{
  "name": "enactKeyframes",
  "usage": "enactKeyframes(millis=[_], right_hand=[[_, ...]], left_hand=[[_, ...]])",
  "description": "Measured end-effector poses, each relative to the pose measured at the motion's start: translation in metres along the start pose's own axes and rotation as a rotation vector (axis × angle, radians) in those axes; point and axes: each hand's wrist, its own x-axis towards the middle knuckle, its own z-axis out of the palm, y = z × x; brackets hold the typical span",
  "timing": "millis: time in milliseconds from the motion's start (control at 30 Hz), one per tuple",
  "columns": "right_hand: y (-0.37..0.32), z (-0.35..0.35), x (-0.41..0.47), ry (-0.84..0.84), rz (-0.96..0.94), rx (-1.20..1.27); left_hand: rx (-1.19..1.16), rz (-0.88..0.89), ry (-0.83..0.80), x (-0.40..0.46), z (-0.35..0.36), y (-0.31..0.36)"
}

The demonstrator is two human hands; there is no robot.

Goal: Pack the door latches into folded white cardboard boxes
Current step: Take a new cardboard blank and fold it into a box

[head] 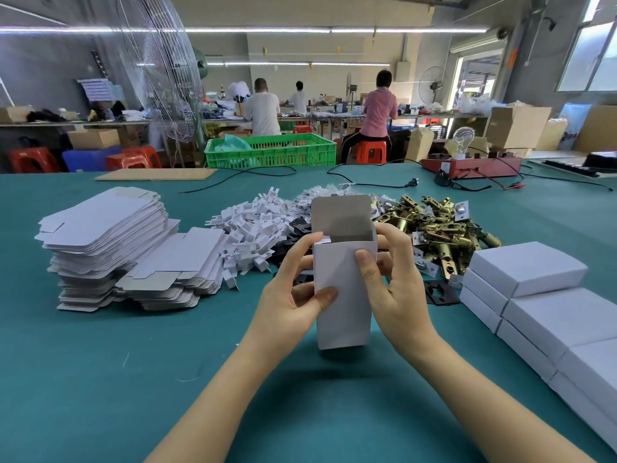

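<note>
Both hands hold one white box [344,295] up in the middle of the frame. The left hand [293,289] pinches its left side, and the right hand [394,282] has its grip around the right side. The top is open, flap up. To do this well, keep the box square and the mouth wide for a latch. The gold latches [444,228] lie in a pile at center right on the green tabletop [133,362]. Flat boxes [107,242] are stacked at left, packed boxes [547,302] at right. People work at benches far behind.
</note>
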Motion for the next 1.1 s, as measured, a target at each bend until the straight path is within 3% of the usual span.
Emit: enactKeyframes(millis=[300,700,1100], right_hand=[[-0.003,-0.008,0.006,0.048,0.0,0.04],[-0.011,-0.014,0.017,0.036,0.286,0.41],[-0.021,-0.01,0.014,-0.061,0.191,0.436]], left_hand=[[0.011,0.007,-0.025,-0.002,0.0,-0.001],[0.054,0.007,-0.056,-0.003,0.001,0.002],[0.021,0.021,-0.038,-0.002,0.002,-0.003]])
